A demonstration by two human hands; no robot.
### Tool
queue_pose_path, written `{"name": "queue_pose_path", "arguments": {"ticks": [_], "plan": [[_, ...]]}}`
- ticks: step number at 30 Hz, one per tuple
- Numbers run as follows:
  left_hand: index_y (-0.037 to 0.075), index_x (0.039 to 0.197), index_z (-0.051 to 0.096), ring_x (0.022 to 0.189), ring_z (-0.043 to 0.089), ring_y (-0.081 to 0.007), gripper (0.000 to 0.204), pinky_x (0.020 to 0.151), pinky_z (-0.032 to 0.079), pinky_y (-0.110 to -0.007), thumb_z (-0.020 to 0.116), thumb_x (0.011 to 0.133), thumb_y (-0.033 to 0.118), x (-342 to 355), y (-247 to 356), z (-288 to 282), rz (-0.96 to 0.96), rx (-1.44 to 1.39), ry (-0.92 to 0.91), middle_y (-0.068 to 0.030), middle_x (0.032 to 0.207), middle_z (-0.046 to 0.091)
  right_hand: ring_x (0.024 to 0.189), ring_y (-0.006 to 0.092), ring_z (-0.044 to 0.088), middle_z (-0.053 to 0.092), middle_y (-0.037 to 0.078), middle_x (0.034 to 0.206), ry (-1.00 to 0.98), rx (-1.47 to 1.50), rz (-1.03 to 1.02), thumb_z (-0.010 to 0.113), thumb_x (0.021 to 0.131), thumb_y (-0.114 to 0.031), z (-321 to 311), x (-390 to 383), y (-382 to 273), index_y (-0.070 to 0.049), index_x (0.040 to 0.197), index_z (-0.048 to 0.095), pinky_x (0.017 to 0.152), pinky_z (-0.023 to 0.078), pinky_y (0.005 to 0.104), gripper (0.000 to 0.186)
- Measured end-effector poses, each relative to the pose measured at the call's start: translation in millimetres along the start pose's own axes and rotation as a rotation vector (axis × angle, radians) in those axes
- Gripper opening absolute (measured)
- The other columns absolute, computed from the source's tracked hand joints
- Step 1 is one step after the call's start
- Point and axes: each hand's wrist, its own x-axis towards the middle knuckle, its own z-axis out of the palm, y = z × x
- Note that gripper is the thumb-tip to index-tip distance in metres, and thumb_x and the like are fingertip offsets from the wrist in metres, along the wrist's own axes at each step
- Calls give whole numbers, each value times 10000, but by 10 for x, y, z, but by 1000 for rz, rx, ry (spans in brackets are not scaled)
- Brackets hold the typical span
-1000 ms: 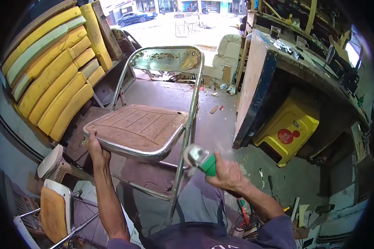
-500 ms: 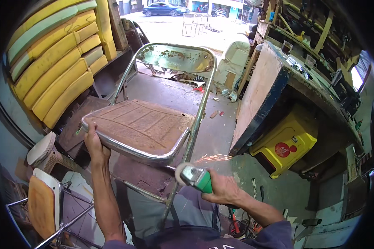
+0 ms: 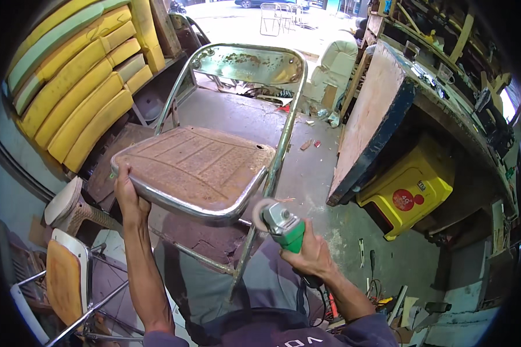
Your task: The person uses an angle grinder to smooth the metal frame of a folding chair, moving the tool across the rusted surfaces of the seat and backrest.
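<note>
A metal folding chair (image 3: 200,165) with a rusty brown seat and a chrome frame stands in front of me. My left hand (image 3: 127,196) grips the seat's front left edge. My right hand (image 3: 309,254) holds a green angle grinder (image 3: 281,222). Its disc (image 3: 259,213) sits against the chrome frame at the seat's front right corner. A few sparks show just right of the disc. The grinder's cord runs down under my right forearm.
Yellow foam cushions (image 3: 75,87) are stacked at the left. A workbench (image 3: 399,110) stands to the right with a yellow box (image 3: 408,194) beneath it. Another chair (image 3: 63,283) with an orange seat is at lower left. Tools and scraps (image 3: 388,295) lie on the floor.
The view has tilted and closed in on the chair. My right hand has brought the grinder up to the seat's front right corner. My left hand has kept its hold on the seat.
</note>
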Motion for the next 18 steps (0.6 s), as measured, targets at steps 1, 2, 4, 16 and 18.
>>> {"name": "queue_pose_path", "arguments": {"ticks": [1,2,4,16,18], "plan": [[-83,1303,529,1054,691,-312,469,944,567,-436,601,966,235,-7,11,12,3,5,13,-206,1219,651,836,515,697,679,322,865,-45,3,-6,762,766,-368,-28,-29,30,12,1343,369,758,555,566,795],[-82,1294,534,1048,693,-310,464,943,568,-433,605,961,233,-13,26,24,2,-15,-4,-202,1213,655,846,519,695,681,325,872,-90,7,-11,760,769,-366,-34,-63,59,14,1343,367,769,553,568,792],[-81,1276,545,1037,696,-308,454,941,569,-427,612,953,231,-44,32,8,-10,-47,-31,-195,1203,662,853,537,685,681,333,885,-97,12,-6,756,773,-354,37,-133,97,27,1340,358,782,549,570,791],[-57,1329,534,1099,678,-311,438,1005,542,-420,544,1018,251,-41,133,140,-4,103,18,-189,1276,652,907,523,689,690,329,923,-6,208,49,771,772,-383,248,-50,102,58,1368,318,793,555,555,869],[-45,1332,541,1111,672,-313,464,1009,538,-430,558,1009,288,-21,100,57,-48,43,-15,-187,1272,655,930,528,684,690,334,938,2,262,89,777,778,-372,242,-44,99,46,1369,319,807,556,555,856]]}}
